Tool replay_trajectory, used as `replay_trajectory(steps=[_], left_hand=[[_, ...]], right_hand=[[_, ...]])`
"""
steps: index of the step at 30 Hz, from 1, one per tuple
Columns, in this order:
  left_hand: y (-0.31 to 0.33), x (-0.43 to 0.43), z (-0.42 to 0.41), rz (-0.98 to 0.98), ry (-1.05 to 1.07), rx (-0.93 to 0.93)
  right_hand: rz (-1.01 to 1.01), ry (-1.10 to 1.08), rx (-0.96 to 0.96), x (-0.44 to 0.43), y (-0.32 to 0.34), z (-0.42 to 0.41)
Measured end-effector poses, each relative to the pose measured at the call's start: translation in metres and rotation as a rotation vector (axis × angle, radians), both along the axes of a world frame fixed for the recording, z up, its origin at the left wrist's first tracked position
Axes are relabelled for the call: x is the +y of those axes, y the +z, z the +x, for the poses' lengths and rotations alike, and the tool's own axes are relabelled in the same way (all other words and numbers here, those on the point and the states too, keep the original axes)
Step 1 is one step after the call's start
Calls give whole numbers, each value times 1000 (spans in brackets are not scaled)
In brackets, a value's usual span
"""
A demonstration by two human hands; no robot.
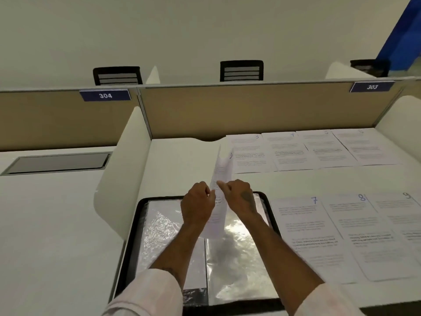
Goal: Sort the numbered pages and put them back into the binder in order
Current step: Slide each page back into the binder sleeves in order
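Both hands are gripping one page (pixel 222 169) over the middle of the open binder (pixel 132 236). The left hand (pixel 198 204) is curling its fingers round the sheet's left face. The right hand (pixel 239 197) is pinching it from the other side between thumb and forefinger. The page is standing almost edge-on to me, raised and bowing a little at the top, where a blue number that looks like a 2 is showing.

Under the hands, the binder is lying flat at the near edge of the desk (pixel 182 160), with its clear plastic sleeves (pixel 239 254) catching the light. Through the glare I cannot tell whether a sheet is already sitting in any of them.

To my eye the page is about to go into a sleeve. Doing that well probably means freeing one hand to hold the sleeve's mouth open. The other could then be feeding a bottom corner in first and easing the sheet down squarely so it is not buckling against the crinkled plastic.

Further out to the right, the remaining pages are lying face up in two rows. Page 3 (pixel 250 153), page 4 (pixel 289 151), page 5 (pixel 325 149) and one more at the far side are in one row, and page 7 (pixel 303 226), page 8 (pixel 355 224) and page 9 (pixel 405 215) are nearer. They are already in order, so taking them left to right should be enough.
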State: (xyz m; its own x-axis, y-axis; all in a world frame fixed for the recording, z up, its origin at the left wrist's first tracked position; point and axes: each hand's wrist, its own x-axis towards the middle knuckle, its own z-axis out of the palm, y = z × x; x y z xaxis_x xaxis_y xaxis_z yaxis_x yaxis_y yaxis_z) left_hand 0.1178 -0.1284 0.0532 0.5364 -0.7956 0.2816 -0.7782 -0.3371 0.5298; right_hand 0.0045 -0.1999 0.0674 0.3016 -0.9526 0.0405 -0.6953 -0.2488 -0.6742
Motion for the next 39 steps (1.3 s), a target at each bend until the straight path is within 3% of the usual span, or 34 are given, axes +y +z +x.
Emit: replay_trajectory(steps=[9, 11, 13, 17, 20, 24, 29, 36, 38, 39], left_hand=[[-11, 106, -41, -147, -314, -158], [-14, 123, -47, -158, -414, -95], [-10, 139, -53, -162, -368, 106], [-14, 149, -58, -109, -27, 764], [-15, 155, -71, 4, -62, 1259], [-25, 165, -92, -29, -92, 1558], [-30, 179, -127, -40, 50, 1533], [-23, 189, -157, -66, 85, 1538], [-30, 193, -154, 34, 120, 1313], [-37, 194, -147, 133, 98, 1085]], right_hand=[[53, -109, 35, 122, 21, -28], [59, -133, 36, 137, 20, -40], [74, -138, 25, 149, 19, -53], [81, -49, 46, 163, 21, -74], [81, 42, 45, 172, 27, -86], [86, 113, 58, 183, 28, -104], [88, 167, 60, 198, 15, -125], [23, 131, 103, 208, 1, -151], [-13, 101, 136, 208, -3, -161], [-28, 90, 151, 207, -6, -166]])
